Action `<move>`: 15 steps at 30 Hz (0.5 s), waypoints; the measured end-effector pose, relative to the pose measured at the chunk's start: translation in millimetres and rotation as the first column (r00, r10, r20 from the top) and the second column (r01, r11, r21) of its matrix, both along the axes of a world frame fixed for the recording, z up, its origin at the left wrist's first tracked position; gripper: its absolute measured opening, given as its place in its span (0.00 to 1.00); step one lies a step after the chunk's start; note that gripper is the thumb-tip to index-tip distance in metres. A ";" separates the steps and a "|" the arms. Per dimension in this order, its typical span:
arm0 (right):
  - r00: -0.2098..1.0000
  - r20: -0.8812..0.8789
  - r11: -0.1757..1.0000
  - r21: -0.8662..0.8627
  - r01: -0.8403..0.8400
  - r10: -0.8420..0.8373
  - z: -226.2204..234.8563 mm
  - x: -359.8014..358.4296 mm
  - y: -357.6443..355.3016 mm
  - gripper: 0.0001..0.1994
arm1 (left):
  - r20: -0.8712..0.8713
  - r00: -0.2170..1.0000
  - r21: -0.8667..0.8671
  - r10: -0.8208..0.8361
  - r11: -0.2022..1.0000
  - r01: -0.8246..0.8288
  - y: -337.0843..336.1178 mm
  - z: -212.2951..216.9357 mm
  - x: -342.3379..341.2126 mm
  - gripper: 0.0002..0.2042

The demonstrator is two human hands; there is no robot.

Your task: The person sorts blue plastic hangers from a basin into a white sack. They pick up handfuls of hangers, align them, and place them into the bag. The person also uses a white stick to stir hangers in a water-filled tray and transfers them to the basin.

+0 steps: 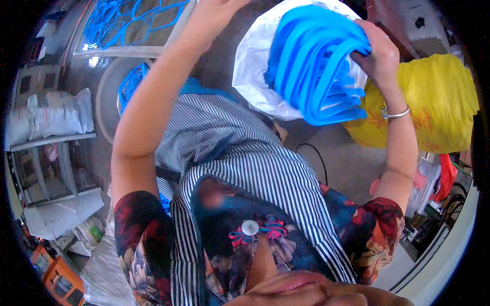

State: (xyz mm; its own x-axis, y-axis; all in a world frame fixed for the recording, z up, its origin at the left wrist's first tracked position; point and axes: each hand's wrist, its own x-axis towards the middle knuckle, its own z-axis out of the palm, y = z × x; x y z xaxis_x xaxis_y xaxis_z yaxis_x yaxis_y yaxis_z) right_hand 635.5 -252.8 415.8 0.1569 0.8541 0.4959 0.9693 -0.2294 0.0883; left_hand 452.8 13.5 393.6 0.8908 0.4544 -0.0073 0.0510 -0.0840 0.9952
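Note:
My right hand (pixel 380 53) is closed on a stack of bright blue curved plastic strips (pixel 311 64). They are bent in nested U shapes, and the hand grips them at their right side. Behind and around the stack shows an open white sack (pixel 250 66); whether the strips rest in it or hang over it I cannot tell. My left hand (pixel 217 13) is raised at the upper edge of the head view, where its fingers are mostly cut off. Nearest to it is a pale-rimmed tray (pixel 127 51) holding tangled thin blue strips (pixel 135 20).
Beside my right forearm stands a full yellow sack (pixel 429 102). A round pale-rimmed tub (pixel 104 94) with blue pieces is partly behind my left arm. White sacks (pixel 61 115) lie on a rack at the left, above an orange crate (pixel 64 280). A black cable (pixel 319 153) crosses the floor.

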 end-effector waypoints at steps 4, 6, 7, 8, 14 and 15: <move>0.643 -0.711 0.952 -0.289 0.101 -0.284 -59.1 44.3 7.3 0.25 | -0.498 0.825 0.173 0.269 0.962 -0.210 -16.8 -151.9 -47.1 0.33; 0.267 -0.948 0.971 -0.208 -0.114 -0.171 -102.5 46.0 9.4 0.20 | -0.706 0.706 -0.081 0.054 0.984 -0.157 -37.9 -184.6 -64.1 0.31; 0.068 -0.989 0.976 -0.142 -0.166 -0.132 -113.5 39.6 6.1 0.18 | -0.674 0.717 -0.321 -0.179 0.945 -0.066 -46.9 -180.8 -71.6 0.29; -0.136 -0.985 0.977 -0.080 -0.196 -0.108 -124.7 32.9 3.5 0.17 | -0.637 0.761 -0.364 -0.125 0.919 -0.154 -56.7 -176.5 -75.7 0.25; -0.158 -0.910 0.910 -0.343 -0.233 -0.383 -210.5 30.5 -9.4 0.20 | -0.499 0.861 -0.267 0.097 0.928 -0.259 -86.7 -96.8 -75.6 0.12; 0.073 -0.880 0.864 -0.475 -0.168 -0.469 -218.9 26.4 -7.4 0.21 | -0.478 0.872 -0.190 0.109 0.956 -0.223 -92.3 -95.8 -79.2 0.13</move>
